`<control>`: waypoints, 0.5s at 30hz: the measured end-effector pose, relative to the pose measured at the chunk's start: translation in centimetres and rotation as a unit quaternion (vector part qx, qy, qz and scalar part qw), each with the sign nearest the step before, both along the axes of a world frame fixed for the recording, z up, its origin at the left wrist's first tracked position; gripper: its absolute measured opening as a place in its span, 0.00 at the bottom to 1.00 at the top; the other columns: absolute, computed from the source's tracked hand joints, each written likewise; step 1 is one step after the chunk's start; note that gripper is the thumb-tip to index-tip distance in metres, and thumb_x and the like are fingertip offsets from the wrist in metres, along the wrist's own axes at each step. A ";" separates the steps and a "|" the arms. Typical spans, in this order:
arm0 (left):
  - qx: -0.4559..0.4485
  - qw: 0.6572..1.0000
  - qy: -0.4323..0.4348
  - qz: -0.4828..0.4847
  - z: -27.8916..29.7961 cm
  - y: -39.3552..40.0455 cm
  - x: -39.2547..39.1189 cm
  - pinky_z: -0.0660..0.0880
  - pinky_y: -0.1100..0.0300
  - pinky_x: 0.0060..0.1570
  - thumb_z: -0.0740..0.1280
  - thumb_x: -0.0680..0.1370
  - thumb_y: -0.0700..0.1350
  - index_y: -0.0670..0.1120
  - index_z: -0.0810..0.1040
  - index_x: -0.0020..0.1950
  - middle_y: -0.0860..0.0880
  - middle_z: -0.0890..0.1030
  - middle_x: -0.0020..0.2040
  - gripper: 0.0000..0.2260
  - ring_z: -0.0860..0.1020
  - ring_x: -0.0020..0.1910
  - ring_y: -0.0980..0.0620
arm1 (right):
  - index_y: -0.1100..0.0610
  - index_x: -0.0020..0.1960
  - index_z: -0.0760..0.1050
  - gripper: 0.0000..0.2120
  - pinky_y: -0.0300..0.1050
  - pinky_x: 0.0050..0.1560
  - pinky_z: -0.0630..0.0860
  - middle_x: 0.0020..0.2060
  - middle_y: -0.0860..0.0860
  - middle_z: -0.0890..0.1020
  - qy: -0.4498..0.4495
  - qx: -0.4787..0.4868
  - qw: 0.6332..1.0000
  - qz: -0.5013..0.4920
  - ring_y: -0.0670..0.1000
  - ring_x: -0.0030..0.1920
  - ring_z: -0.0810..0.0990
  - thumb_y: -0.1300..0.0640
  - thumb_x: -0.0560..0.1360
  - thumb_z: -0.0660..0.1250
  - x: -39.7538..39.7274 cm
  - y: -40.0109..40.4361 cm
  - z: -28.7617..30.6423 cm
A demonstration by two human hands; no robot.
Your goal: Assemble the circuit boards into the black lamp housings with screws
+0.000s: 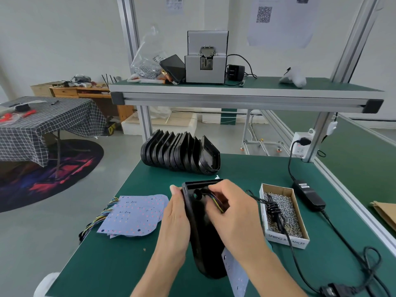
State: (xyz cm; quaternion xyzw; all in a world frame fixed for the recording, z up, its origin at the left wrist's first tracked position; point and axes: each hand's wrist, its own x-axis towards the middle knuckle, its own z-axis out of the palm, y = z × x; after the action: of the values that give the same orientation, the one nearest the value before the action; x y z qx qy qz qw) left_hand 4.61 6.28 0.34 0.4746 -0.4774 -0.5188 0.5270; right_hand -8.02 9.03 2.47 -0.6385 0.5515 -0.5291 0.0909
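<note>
Near the worktop's [111, 264] front edge, left hand [175, 219] gripped a black lamp housing [203, 249] by its side; right hand [233, 209] pinched coloured wires [217, 203] inside. Circuit boards [135, 213] lay left; screw box [282, 213] right.

The scene is bright and evenly lit by soft, diffuse light with no harsh glare. Shadows are faint: a soft one lies under the hands [205, 213] on the green worktop [120, 260], and the underside of the shelf [246, 97] is slightly darker. Wide-angle distortion bends the aluminium posts [128, 28] outward and curves the worktop edges toward the corners. Detail is softened throughout; the printed sheets [280, 20] on the far wall are smeared and unreadable, and the near corners blur.
</note>
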 end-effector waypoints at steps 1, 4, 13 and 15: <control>-0.007 1.000 0.007 -0.003 0.2 0.0 -0.1 0.76 0.60 0.42 0.47 0.79 0.73 0.57 0.83 0.51 0.57 0.85 0.41 0.30 0.81 0.38 0.56 | 0.47 0.50 0.80 0.07 0.42 0.46 0.76 0.42 0.41 0.82 0.024 -0.004 1.000 0.005 0.45 0.45 0.81 0.57 0.74 0.71 0.2 -0.2 0.0; -0.034 0.999 0.011 -0.004 0.6 0.2 -0.7 0.66 0.65 0.24 0.49 0.77 0.74 0.57 0.81 0.50 0.54 0.76 0.32 0.29 0.68 0.25 0.57 | 0.47 0.50 0.80 0.07 0.45 0.44 0.76 0.42 0.42 0.81 0.036 -0.004 0.999 0.012 0.45 0.43 0.80 0.58 0.75 0.71 0.7 -0.7 -0.4; -0.052 0.996 -0.040 0.059 0.4 -0.1 -0.6 0.71 0.70 0.32 0.45 0.68 0.85 0.56 0.76 0.31 0.60 0.75 0.29 0.37 0.72 0.29 0.59 | 0.54 0.42 0.78 0.01 0.53 0.38 0.73 0.35 0.46 0.75 0.104 0.015 0.994 0.017 0.50 0.37 0.74 0.57 0.72 0.68 1.2 -1.2 0.2; -0.050 0.996 -0.049 0.059 0.5 -0.2 -0.4 0.69 0.65 0.32 0.45 0.67 0.85 0.53 0.71 0.31 0.58 0.70 0.29 0.37 0.68 0.29 0.56 | 0.57 0.41 0.75 0.02 0.57 0.37 0.73 0.35 0.49 0.74 0.145 0.026 0.989 0.029 0.54 0.37 0.73 0.58 0.72 0.66 1.2 -1.3 0.4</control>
State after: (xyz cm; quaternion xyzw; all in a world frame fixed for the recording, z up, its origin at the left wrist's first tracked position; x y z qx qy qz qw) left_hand 4.16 6.03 0.82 0.5000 -0.4995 -0.4380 0.5556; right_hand -6.83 7.75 2.92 -0.7217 0.5534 -0.4137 0.0419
